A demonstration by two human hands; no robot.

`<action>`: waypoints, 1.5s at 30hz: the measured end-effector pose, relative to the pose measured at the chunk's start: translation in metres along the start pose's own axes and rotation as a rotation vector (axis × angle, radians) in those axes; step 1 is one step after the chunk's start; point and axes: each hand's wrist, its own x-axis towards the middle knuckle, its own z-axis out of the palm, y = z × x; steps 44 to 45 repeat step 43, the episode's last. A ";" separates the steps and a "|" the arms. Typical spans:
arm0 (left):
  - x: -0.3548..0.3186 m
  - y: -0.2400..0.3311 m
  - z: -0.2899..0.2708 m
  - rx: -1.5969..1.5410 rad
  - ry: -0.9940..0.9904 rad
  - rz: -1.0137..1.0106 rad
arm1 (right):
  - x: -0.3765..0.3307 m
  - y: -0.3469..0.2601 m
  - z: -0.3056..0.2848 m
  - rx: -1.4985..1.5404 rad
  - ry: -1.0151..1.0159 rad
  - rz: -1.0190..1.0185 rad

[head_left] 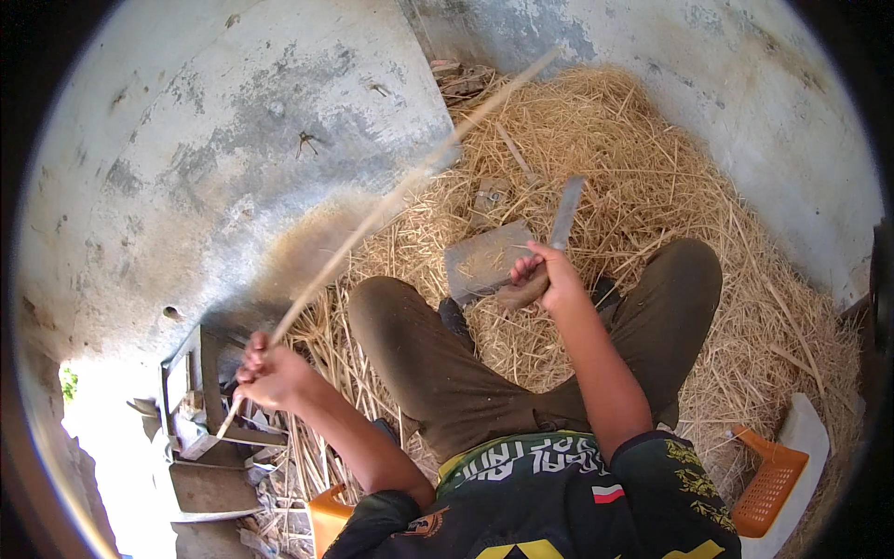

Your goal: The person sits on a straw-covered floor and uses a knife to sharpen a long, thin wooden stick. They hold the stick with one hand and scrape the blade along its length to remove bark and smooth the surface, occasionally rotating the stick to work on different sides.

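— Down on the straw [670, 177], between the person's knees, what is the right hand [557, 279] doing?

— Its grip is closed around the wooden handle of a knife [564, 212]. The flat, pale blade rises up and away from the fist, tilted slightly to the right. Just left of that hand a grey block [484, 259] lies on the straw, close to the fist; I cannot tell whether they touch.

— And the left hand [268, 373]?

— It is out to the person's left, above the left knee, with its grip wrapped tight on a long thin bamboo strip [400, 200]. The strip runs from a short end below the fist up and to the right, across the pale concrete floor [233, 140] and over the straw, to a tip near the top of the view. It looks blurred along most of its length.

— Do the strip and the blade meet?

— No, they are well apart; the strip passes to the left of the blade.

— What else is around?

— The person sits with both legs spread in olive trousers [428, 373], wearing a dark printed shirt. An orange plastic stool [768, 484] shows at the lower right, with another orange piece at the lower edge by the left elbow. At the lower left there is a dark metal frame [200, 373] with scraps of wood beside it.
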 end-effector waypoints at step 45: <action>-0.166 -0.165 -0.116 1.856 -1.840 -0.468 | -0.011 -0.145 0.062 -0.766 -0.031 -0.261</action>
